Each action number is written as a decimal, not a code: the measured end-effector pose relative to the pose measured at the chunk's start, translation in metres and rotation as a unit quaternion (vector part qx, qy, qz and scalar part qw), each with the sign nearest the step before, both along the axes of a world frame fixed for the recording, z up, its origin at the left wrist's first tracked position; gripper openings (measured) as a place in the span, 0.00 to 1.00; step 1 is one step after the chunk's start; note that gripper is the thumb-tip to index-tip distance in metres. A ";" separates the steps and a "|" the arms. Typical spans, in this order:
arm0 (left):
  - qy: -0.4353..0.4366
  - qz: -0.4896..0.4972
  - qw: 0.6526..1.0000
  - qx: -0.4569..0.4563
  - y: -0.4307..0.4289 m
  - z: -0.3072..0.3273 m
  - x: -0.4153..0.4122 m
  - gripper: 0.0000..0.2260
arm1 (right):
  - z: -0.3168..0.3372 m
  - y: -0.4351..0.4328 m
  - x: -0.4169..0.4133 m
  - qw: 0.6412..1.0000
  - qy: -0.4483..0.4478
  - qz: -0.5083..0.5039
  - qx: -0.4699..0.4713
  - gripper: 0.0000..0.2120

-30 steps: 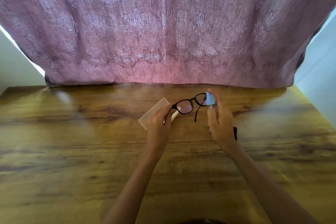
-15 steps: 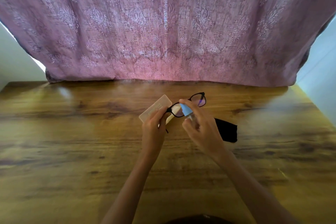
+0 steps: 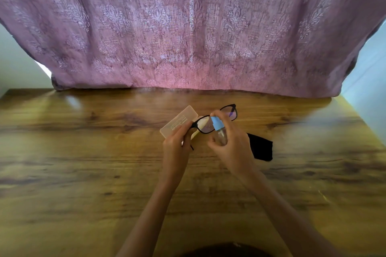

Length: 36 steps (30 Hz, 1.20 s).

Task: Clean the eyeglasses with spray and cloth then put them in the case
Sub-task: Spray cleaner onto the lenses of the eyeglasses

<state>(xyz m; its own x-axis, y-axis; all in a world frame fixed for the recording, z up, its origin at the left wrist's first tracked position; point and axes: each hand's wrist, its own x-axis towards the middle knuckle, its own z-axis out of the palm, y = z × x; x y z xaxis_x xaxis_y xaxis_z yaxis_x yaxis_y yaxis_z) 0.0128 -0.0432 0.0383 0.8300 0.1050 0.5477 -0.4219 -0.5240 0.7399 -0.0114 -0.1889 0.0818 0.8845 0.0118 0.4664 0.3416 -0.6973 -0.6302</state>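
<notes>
Black-framed eyeglasses (image 3: 230, 111) are held above the wooden table (image 3: 83, 162), gripped at their left end by my left hand (image 3: 176, 146). My right hand (image 3: 234, 146) holds a small clear spray bottle (image 3: 219, 131) with a blue top, right in front of the left lens, a finger resting on the top. A pale translucent glasses case (image 3: 177, 123) lies on the table just behind my left hand. Part of a black cloth (image 3: 263, 149) shows on the table to the right of my right hand.
A mauve patterned curtain (image 3: 188, 27) hangs along the table's far edge. Pale walls show at both upper corners. Bare wood stretches to the left, right and front of my hands.
My right hand brought the spray bottle from the glasses' right lens over in front of the left lens. The glasses stayed in my left hand, roughly in place.
</notes>
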 end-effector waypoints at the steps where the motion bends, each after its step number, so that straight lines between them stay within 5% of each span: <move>1: 0.000 0.001 1.000 -0.003 0.000 0.000 0.000 0.12 | 0.001 -0.001 0.000 1.000 0.004 -0.001 0.004 0.27; 16: -0.001 -0.002 1.000 -0.005 0.002 -0.002 -0.001 0.12 | -0.003 -0.039 0.020 0.994 0.062 -0.092 -0.010 0.29; 24: 0.001 -0.002 1.000 -0.005 0.003 -0.001 -0.002 0.12 | -0.008 -0.065 0.035 0.982 0.107 -0.102 0.114 0.21; 31: 0.007 -0.001 1.000 -0.006 0.002 -0.001 -0.002 0.11 | -0.036 -0.105 0.074 0.973 0.108 -0.156 0.134 0.28; 36: 0.012 0.001 1.000 -0.010 0.003 -0.003 -0.002 0.11 | -0.065 -0.122 0.094 0.965 0.132 -0.206 0.097 0.13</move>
<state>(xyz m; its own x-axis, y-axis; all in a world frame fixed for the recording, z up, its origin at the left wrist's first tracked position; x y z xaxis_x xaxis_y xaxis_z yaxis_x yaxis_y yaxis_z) 0.0111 -0.0404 0.0353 0.8425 0.1173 0.5258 -0.4035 -0.5093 0.7601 0.0830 -0.3107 0.0171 0.8841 -0.4305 0.1817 -0.1299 -0.5999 -0.7894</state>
